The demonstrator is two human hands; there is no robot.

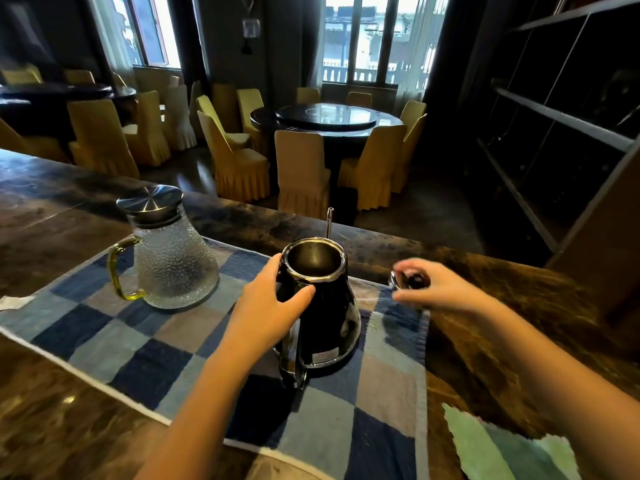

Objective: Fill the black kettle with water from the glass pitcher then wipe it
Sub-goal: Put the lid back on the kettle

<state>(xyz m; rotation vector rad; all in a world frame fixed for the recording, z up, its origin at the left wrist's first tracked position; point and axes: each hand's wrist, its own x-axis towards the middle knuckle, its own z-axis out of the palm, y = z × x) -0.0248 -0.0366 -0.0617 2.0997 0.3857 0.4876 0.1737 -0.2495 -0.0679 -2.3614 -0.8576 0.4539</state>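
The black kettle (329, 317) stands upright on a blue checked cloth (145, 344), its top uncovered and its thin spout pointing away from me. My left hand (266, 306) grips the kettle's upper left side just below the rim. Over the counter to the kettle's right, my right hand (433, 285) holds the kettle lid (410, 280), a small dark knob with a metal edge. The glass pitcher (173, 258), textured, with a steel lid and a yellow-green handle, stands on the cloth to the left, apart from both hands.
A green wiping cloth (502, 445) lies on the dark marbled counter (55, 216) at the lower right. A scrap of white paper (14, 301) sits at the cloth's left edge. Beyond the counter are round tables, yellow-covered chairs and dark shelving on the right.
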